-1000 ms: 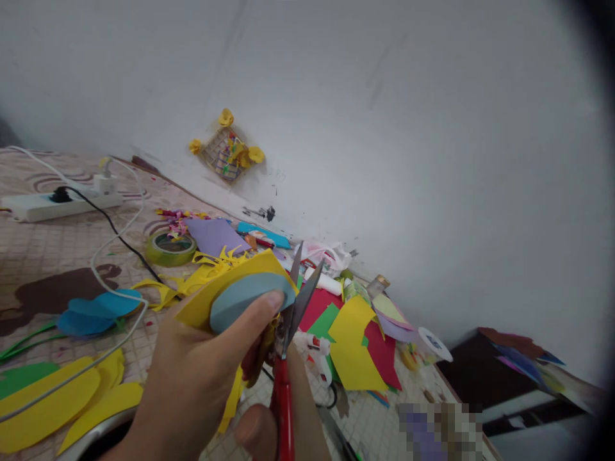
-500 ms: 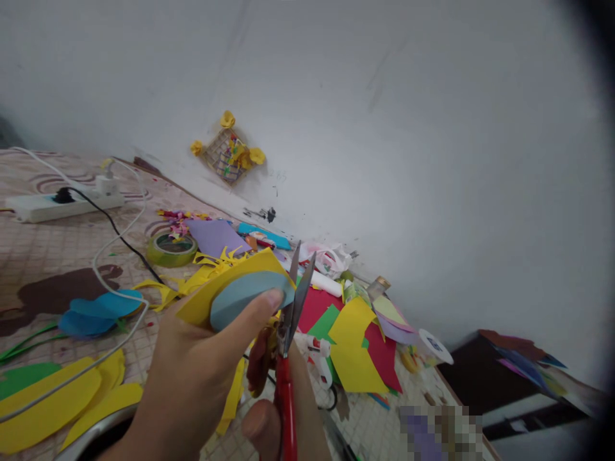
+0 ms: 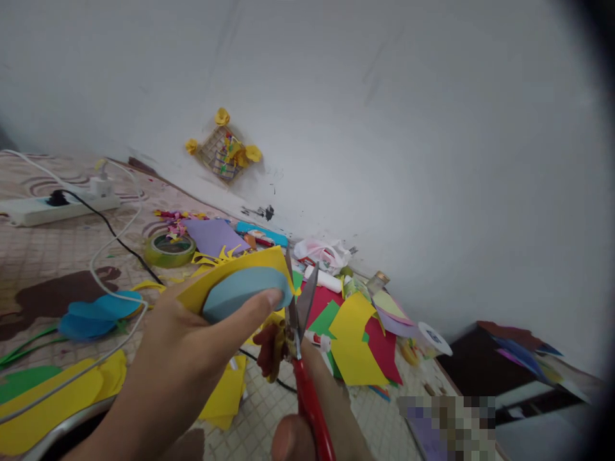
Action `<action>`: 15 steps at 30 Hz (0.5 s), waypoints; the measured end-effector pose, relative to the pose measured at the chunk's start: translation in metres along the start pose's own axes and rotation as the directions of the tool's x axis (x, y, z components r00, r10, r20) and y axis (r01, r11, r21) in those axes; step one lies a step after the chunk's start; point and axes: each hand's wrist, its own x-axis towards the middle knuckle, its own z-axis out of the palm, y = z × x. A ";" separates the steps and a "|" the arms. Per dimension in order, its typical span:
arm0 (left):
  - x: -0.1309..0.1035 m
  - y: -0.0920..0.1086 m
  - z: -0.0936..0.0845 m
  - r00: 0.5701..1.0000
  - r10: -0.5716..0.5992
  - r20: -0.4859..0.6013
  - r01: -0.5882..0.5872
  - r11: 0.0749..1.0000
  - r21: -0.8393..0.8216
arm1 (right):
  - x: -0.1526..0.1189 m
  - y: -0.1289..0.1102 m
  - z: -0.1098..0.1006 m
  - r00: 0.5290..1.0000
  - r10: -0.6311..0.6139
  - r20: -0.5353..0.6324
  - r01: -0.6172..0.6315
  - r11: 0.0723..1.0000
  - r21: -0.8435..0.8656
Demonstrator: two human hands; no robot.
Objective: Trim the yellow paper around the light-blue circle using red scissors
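Observation:
Pinched in my left hand (image 3: 196,352) is a sheet of yellow paper (image 3: 271,257) with a light-blue paper oval (image 3: 240,288) lying on it, my thumb pressing across the blue piece. My right hand (image 3: 331,390) is closed on red-handled scissors (image 3: 311,400); its fingers are partly hidden behind them. The scissor blades are spread apart at the right edge of the yellow paper, close to the blue oval's rounded end. Tape or wrapping, brown and yellowish, hangs around the scissors' pivot.
Cut yellow petals (image 3: 52,410) and blue petals (image 3: 98,315) lie on the left. Behind are a tape roll (image 3: 170,250), purple paper (image 3: 216,237) and a power strip (image 3: 62,210) with trailing cables. Yellow sheets (image 3: 358,358) over red paper (image 3: 384,352) lie on the right, near the wall.
The scissor blades have spread wider, and the handles have swung to the right and down with my right hand. My left hand and the papers have shifted slightly left.

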 end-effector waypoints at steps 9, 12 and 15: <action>0.001 0.019 0.000 0.992 -0.001 0.123 -0.019 0.986 0.164 | -0.001 0.005 0.000 0.999 -0.027 -0.040 0.028 0.999 0.024; 0.001 0.019 0.001 0.994 -0.008 0.110 -0.011 0.986 0.167 | 0.000 0.005 -0.003 0.999 -0.016 -0.029 0.016 1.000 -0.016; 0.001 0.015 -0.001 1.000 0.000 0.020 -0.005 0.975 0.220 | 0.003 0.005 -0.005 1.000 -0.014 -0.018 0.014 0.999 -0.037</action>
